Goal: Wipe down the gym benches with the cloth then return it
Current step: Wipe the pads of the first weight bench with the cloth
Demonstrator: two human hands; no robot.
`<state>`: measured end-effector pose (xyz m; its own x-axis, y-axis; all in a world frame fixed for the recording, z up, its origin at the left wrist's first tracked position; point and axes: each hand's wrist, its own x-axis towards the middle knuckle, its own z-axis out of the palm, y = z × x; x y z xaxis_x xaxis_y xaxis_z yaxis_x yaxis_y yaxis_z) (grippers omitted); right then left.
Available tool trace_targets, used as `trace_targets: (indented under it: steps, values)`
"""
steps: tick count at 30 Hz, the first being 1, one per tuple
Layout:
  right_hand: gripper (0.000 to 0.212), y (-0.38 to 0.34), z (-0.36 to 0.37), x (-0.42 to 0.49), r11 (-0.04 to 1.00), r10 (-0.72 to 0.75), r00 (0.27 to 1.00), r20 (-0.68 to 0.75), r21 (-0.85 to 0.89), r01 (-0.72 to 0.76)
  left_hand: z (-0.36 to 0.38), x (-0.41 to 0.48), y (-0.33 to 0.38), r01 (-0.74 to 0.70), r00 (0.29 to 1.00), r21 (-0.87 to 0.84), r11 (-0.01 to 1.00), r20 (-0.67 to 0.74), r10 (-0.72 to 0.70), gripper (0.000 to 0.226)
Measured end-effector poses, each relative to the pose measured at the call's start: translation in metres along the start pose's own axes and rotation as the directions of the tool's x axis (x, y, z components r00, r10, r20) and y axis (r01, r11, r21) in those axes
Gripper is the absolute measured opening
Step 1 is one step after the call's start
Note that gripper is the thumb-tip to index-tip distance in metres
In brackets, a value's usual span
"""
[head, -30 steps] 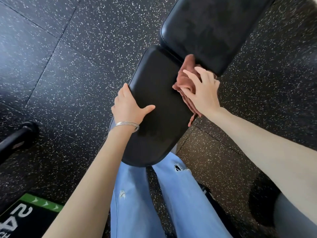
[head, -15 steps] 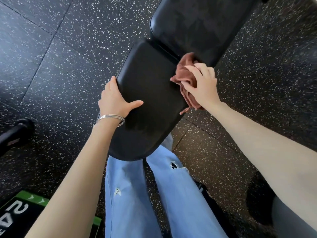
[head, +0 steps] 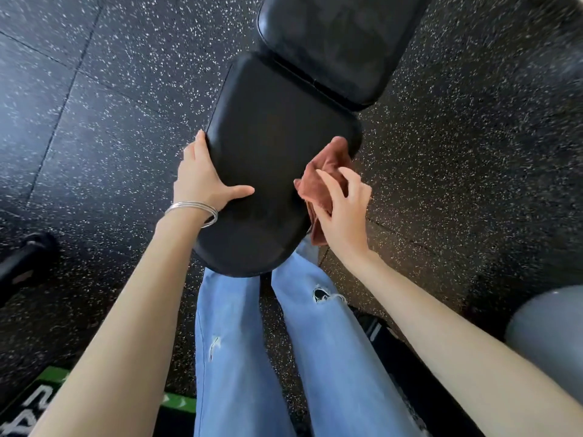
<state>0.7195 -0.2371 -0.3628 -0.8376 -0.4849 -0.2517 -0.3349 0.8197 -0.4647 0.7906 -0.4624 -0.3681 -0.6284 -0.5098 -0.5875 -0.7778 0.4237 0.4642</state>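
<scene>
View: I am looking down through the head camera at a gym bench standing on a speckled rubber floor (head: pixel 110 105).
Seat pad (head: pixel 271 146): black and padded, rounded at its near end. A narrow gap separates it from the back pad (head: pixel 334 42) beyond.
Cloth (head: pixel 328 165): reddish-brown and bunched against the right rim of the seat pad. Part of it lies on the top face and a tail hangs down the side.
Right hand (head: pixel 344 212): the fingers are bent and spread over the cloth, holding it against the pad's edge. The thumb is hidden, so I cannot judge how firm the pinch is.
Left hand (head: pixel 202 181): it holds nothing. The fingers lie straight along the pad's left rim, the thumb is spread flat on the top face, and thin bangles (head: pixel 192 208) circle the wrist.
Step in hand: I judge this to be wiping the seat pad's right edge while the other hand braces.
Handling, cloth: I take it to be light, limp and absorbent. It has no stiffness, so it follows whatever presses it.
Handling, pad: the covering looks smooth and probably slick, with firm foam underneath.
Where to hold: gather the bunched middle under the palm and tuck the loose tail in.
Risk: the hanging tail may drag or slip off the rim.
Also in view: blue jeans (head: pixel 239 357) below the pad.
</scene>
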Motion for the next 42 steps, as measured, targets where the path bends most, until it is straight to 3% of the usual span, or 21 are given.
trace_targets:
  steps: [5,10,13,19,23,27,34,37,42]
  values:
    - [0.043,-0.007,-0.01,0.012,0.993,-0.033,0.997,0.077,-0.108,0.041,-0.005,-0.015,-0.019,-0.101,0.993,0.0,0.995,0.064,0.101,0.127]
    - [0.043,-0.024,-0.003,0.055,0.968,0.2,0.98,-0.007,-0.153,-0.198,-0.011,-0.029,-0.034,-0.156,0.978,0.004,0.988,0.139,0.154,0.128]
    - [0.045,-0.037,0.007,0.04,0.954,0.266,0.961,-0.074,-0.127,-0.273,-0.016,-0.037,-0.042,-0.164,0.97,0.002,0.986,0.181,0.161,0.126]
    - [0.036,-0.064,0.035,-0.047,0.97,0.219,0.957,-0.192,-0.061,-0.234,-0.024,-0.05,-0.06,-0.178,0.961,0.025,0.984,0.217,0.169,0.118]
    - [0.049,-0.072,0.042,-0.087,0.98,0.195,0.977,-0.082,-0.03,-0.198,-0.024,-0.056,-0.061,-0.165,0.962,0.028,0.986,0.224,0.155,0.115]
    - [0.044,-0.059,0.024,-0.048,0.978,0.163,0.986,-0.032,-0.125,-0.166,-0.024,-0.055,-0.058,-0.165,0.961,0.072,0.984,0.236,0.144,0.114]
    - [0.035,-0.058,0.02,0.033,0.904,0.402,0.909,-0.11,-0.113,-0.413,-0.022,-0.065,-0.067,-0.159,0.97,0.002,0.987,0.188,0.156,0.106]
    - [0.04,-0.067,0.028,0.008,0.926,0.329,0.935,-0.136,-0.147,-0.347,-0.021,-0.072,-0.07,-0.157,0.977,-0.044,0.987,0.136,0.162,0.099]
    - [0.054,-0.074,0.035,-0.075,0.968,0.096,0.995,-0.035,-0.228,-0.102,-0.014,-0.089,-0.067,-0.116,0.99,-0.019,0.993,0.084,0.117,0.088]
